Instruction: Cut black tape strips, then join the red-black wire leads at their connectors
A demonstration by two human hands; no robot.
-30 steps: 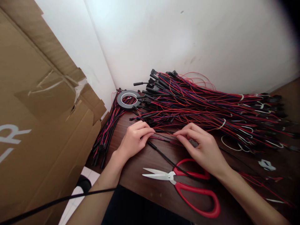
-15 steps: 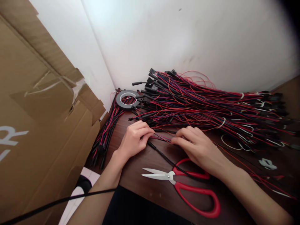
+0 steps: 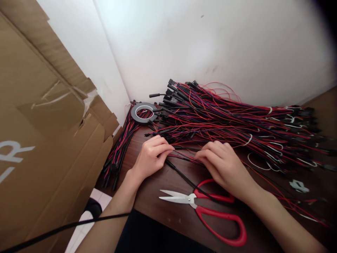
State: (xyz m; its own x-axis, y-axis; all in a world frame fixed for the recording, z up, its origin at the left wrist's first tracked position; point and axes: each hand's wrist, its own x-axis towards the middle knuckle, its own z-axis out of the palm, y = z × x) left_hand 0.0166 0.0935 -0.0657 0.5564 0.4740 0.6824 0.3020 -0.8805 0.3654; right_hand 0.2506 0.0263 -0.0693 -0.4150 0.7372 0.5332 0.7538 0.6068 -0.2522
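Observation:
Thin red and dark wires (image 3: 184,155) run between my two hands, just above the brown table. My left hand (image 3: 154,154) pinches them between thumb and forefinger. At the other end, my right hand (image 3: 221,161) has its fingers closed on the same wires. A black sheathed cable (image 3: 181,173) slants from below my left hand toward the right, passing over the scissors. Those scissors (image 3: 192,200), with red handles and parted blades, lie in front of my hands. Behind my hands is a large pile of red and black wire harnesses (image 3: 210,109) with black connectors.
A roll of grey-black tape (image 3: 134,114) rests on a smaller wire bundle (image 3: 119,151) at the left. A large cardboard box (image 3: 52,140) stands along the left side. White walls (image 3: 210,42) close off the back. A small pale piece (image 3: 298,186) lies at the right.
My right hand has shifted slightly to the right, lengthening the wire visible between my hands. My left hand stays in place. The view has turned very slightly.

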